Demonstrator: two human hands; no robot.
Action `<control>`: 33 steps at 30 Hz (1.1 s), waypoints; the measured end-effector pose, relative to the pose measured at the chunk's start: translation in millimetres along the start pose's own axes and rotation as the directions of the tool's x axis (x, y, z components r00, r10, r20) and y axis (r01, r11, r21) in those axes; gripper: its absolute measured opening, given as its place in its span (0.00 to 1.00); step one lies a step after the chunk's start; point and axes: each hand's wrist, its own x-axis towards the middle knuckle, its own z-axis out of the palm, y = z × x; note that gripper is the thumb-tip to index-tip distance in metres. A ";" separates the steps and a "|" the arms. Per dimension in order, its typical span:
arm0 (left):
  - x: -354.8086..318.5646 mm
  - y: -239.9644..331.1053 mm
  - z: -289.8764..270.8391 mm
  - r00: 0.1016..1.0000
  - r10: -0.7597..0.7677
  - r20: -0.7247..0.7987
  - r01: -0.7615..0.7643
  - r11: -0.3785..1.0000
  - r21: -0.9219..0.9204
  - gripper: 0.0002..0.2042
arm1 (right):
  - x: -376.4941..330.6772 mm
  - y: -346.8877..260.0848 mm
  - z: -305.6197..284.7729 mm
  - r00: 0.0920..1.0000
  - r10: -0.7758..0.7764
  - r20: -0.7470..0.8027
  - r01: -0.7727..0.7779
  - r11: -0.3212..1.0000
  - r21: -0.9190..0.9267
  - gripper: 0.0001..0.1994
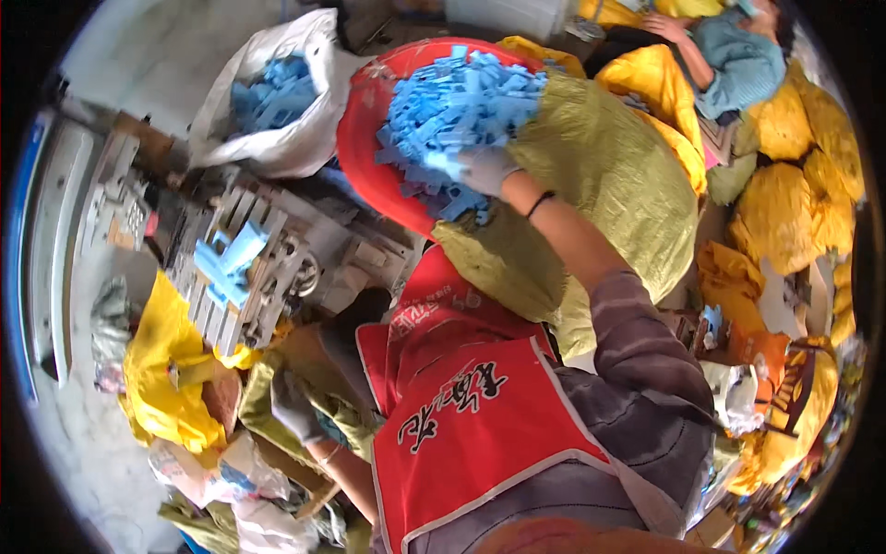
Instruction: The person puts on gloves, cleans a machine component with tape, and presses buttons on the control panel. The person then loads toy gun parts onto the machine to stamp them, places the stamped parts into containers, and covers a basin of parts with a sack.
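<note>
My right hand [486,171], in a pale glove, reaches into a heap of blue plastic pieces [466,97] in a wide red basin [358,138]. Its fingers close on a light blue plastic piece at the near side of the heap, slightly blurred. Low on the left, my left hand [295,411], in a grey glove, is beside the opening of an olive woven sack [258,397]; its fingers are too unclear to read. More blue pieces [233,263] lie on a slatted metal machine bed [217,319] in front of the left hand.
A white sack [318,102] of blue pieces stands left of the basin. A large olive sack [618,175] bulges against the basin's right side. Yellow sacks [784,217] pile up at right, near another person [738,51]. A yellow cloth [166,360] hangs by the machine.
</note>
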 end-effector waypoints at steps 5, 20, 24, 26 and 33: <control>12.8 77.8 32.3 0.970 0.171 0.174 -0.125 0.961 -0.247 0.13 | -11.4 -59.7 -69.6 0.957 -0.230 0.179 -0.005 0.601 0.799 0.15; -6.7 143.8 57.8 0.920 -0.110 0.375 0.391 0.251 -0.886 0.15 | -109.2 -211.4 -45.1 0.913 -0.309 -0.267 0.406 0.619 0.672 0.38; -11.9 159.6 60.1 0.927 0.006 0.376 0.343 0.394 -0.853 0.21 | -116.0 -223.5 -32.6 0.947 -0.266 -0.178 0.319 0.746 0.584 0.38; -8.6 166.0 54.3 0.920 0.059 0.388 0.343 0.360 -0.868 0.21 | -108.4 -216.5 -33.3 0.907 -0.279 -0.315 0.419 0.672 0.611 0.31; 42.8 127.3 3.0 0.983 0.103 -0.150 -0.160 0.884 -0.440 0.14 | -95.3 -156.4 -10.3 0.965 -0.125 -0.229 0.261 0.502 0.825 0.14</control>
